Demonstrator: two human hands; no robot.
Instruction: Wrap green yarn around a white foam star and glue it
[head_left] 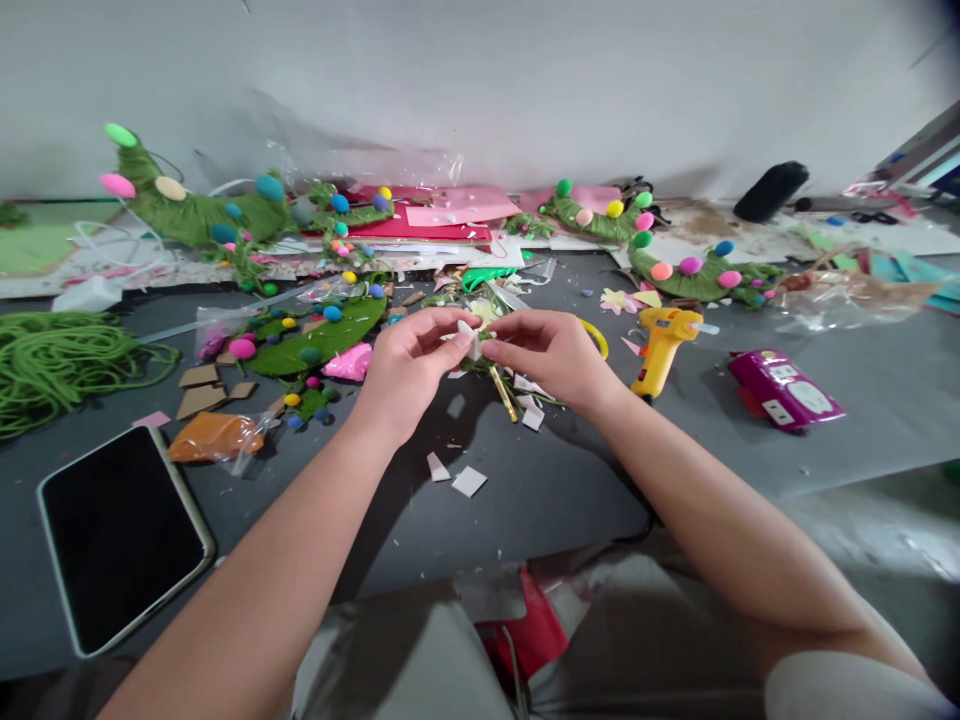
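Observation:
In the head view, my left hand pinches a small white piece, perhaps card or foam, between thumb and fingers. My right hand meets it from the other side, its thumb and fingertips closed at the piece's edge. Fingers cover part of the piece, so its full shape is hidden. Just below the hands lies a yellow patterned pencil among green stems and white scraps. Two pale cut pieces, one a white square, rest on the dark table nearer to me. A pale yellow flower shows just behind the fingertips.
A yellow glue gun stands right of my hands, with a purple packet beyond. At left are a tablet, green cord and an orange packet. Green wrapped crescents with coloured balls line the back.

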